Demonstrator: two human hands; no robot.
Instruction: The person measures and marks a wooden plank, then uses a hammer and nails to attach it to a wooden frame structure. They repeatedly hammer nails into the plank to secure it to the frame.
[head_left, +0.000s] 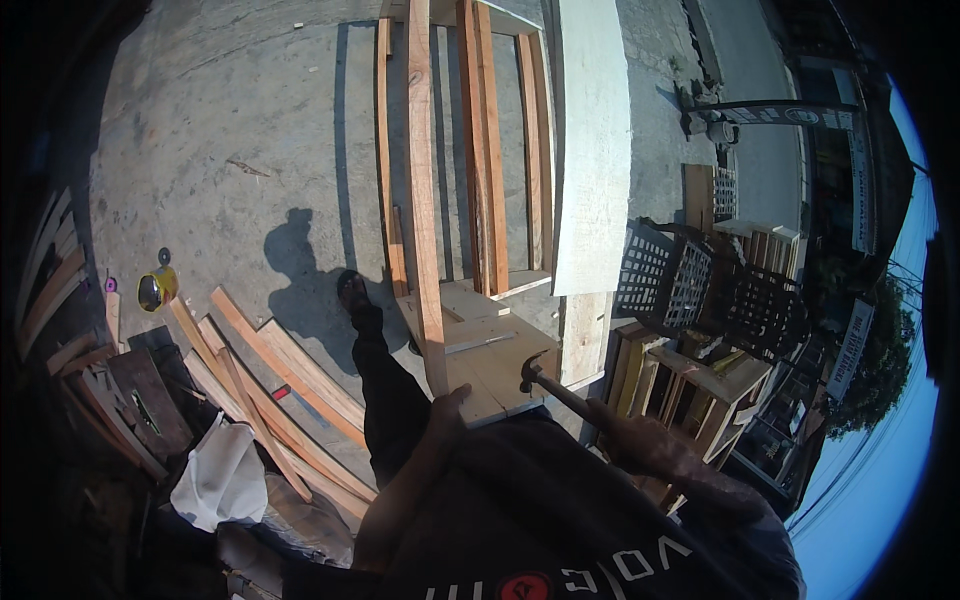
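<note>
In front of my body stands a long wooden frame [422, 180] of slats and beams, with a pale wooden panel [490, 375] at its near end. My left hand [450, 410] grips the panel's near left corner, its thumb on top and the other fingers mostly hidden. My right hand [612, 428] is wrapped round the handle of a claw hammer [556, 386]. The hammer's head is over the right part of the panel; whether it touches the wood I cannot tell. No nail can be made out. A wide white board [592, 150] runs along the frame's right side.
Loose planks [290, 390] lie on the concrete at left, beside a yellow round container [152, 290] and a white cloth or sack [220, 475]. Dark plastic crates [660, 275] and a small wooden frame [715, 385] stand at right. My leg [375, 365] is left of the frame.
</note>
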